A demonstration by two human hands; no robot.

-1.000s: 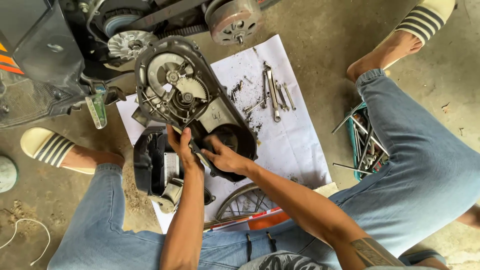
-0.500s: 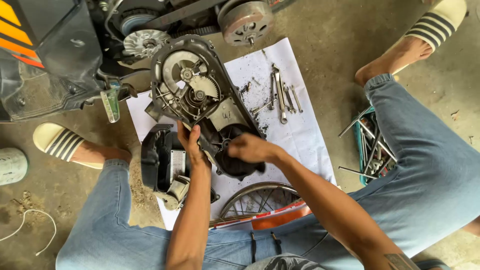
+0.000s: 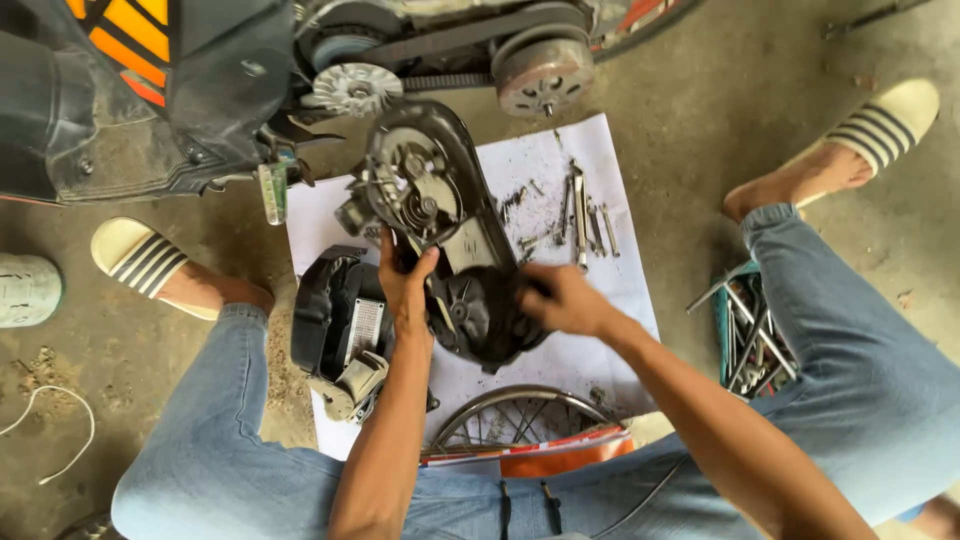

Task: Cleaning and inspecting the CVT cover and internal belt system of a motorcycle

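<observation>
Since a second ago the dark engine cover (image 3: 450,250) has been tilted up off the white sheet (image 3: 600,340) on the floor, with the left hand (image 3: 405,285) clamped on its middle edge. The right hand (image 3: 565,300) has shifted to the lower right rim (grip closed there), beside the loose bolts (image 3: 580,215).

Scooter body (image 3: 150,90) cut off by the top and left edges at ten o'clock. Right hand (image 3: 565,300) blurred, fingers hidden against the black engine cover (image 3: 440,240). Spoked wheel (image 3: 520,420) at six o'clock half hidden behind the legs. Bolts (image 3: 585,215) at one o'clock too small to tell apart.
</observation>
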